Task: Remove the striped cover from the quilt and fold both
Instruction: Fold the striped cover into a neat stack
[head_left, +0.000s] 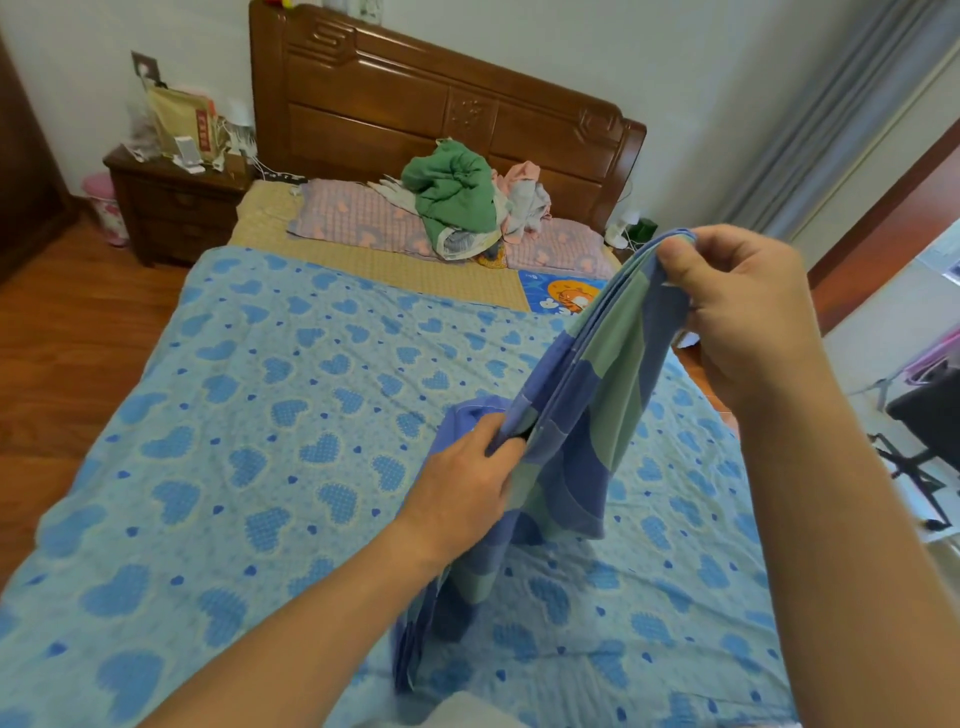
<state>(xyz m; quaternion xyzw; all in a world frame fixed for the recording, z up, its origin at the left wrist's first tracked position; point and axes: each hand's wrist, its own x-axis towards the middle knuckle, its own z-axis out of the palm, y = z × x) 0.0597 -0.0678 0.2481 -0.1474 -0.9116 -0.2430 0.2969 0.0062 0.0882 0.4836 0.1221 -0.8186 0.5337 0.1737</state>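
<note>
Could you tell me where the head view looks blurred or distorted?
Head view: wide-angle bending curves the headboard and curtain; the lower fold of the striped cover and the near forearms are smeared by motion; the heart-print quilt in mid-frame is sharp, under even, soft light.

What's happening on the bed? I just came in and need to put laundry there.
A person is folding the striped cover, already off the quilt. The right hand pinches its top edge up high; the left hand grips it lower down. The heart-print quilt lies spread flat over the bed, not yet folded.
</note>
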